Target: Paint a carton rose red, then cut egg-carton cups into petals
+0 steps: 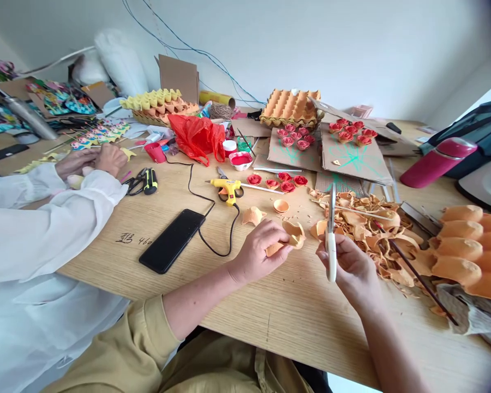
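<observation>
My left hand is closed around an orange egg-carton cup piece, held just above the wooden table. My right hand grips white-handled scissors upright, blades pointing up, a short way right of the cup piece. A heap of orange carton scraps lies behind my right hand. Small cut cups rest on the table beyond my left hand.
A yellow glue gun and a black phone with a cable lie left of centre. Red paper roses and cardboard sheets sit further back. An orange egg tray is at right. A person in white sits at left.
</observation>
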Demonstrator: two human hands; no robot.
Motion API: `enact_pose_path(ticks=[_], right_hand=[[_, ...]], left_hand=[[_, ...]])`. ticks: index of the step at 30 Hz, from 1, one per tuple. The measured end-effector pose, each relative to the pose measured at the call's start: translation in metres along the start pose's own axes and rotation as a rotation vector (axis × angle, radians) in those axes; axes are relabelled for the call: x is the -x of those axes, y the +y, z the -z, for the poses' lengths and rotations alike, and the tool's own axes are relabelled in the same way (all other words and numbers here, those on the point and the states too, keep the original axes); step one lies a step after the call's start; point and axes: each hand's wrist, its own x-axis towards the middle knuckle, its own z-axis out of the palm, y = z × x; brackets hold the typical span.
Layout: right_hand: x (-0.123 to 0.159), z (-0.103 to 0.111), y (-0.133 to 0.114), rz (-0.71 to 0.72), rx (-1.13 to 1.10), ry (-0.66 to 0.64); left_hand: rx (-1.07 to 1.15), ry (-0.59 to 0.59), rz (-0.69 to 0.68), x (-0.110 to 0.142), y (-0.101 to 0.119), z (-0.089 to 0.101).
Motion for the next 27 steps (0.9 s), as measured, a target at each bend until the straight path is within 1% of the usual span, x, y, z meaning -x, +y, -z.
enact_pose_path(ticks=[2, 4, 6, 8, 9, 11, 14, 17, 20, 23, 27], right_hand=[[0.0, -0.004, -0.001, -0.021, -0.038, 0.017], [0.0, -0.007, -0.001, -0.038, -0.068, 0.047], [-0.001, -0.008, 0.0, -0.036, -0.052, 0.069], [-0.001, -0.011, 0.0, -0.024, 0.037, 0.084], [-0.001, -0.012, 0.0, -0.014, 0.102, 0.093], [0.0, -0.014, -0.001, 0.019, 0.234, 0.133], [0.0, -0.016, -0.003, 0.101, 0.378, 0.22], [0.0, -0.013, -0.003, 0.152, 0.441, 0.294], [-0.001, -0.008, -0.002, 0.153, 0.478, 0.342], [-0.001, -0.006, 0.0, 0.153, 0.496, 0.358], [0.0, -0.007, 0.003, 0.183, 0.509, 0.315]], left_hand=[[-0.11, -0.057, -0.132, 0.002, 0.0, -0.001], [-0.191, -0.121, -0.214, 0.004, 0.0, -0.002], [-0.237, -0.186, -0.248, 0.006, 0.0, -0.004], [-0.255, -0.24, -0.257, 0.008, 0.0, -0.006], [-0.257, -0.248, -0.257, 0.009, 0.0, -0.006], [-0.247, -0.226, -0.264, 0.009, -0.001, -0.007], [-0.215, -0.15, -0.266, 0.006, -0.002, -0.006], [-0.202, -0.032, -0.233, 0.002, -0.005, -0.002], [-0.216, 0.075, -0.206, -0.001, -0.01, 0.003], [-0.237, 0.087, -0.189, -0.003, -0.015, 0.005], [-0.217, 0.106, -0.19, -0.005, -0.019, 0.006]])
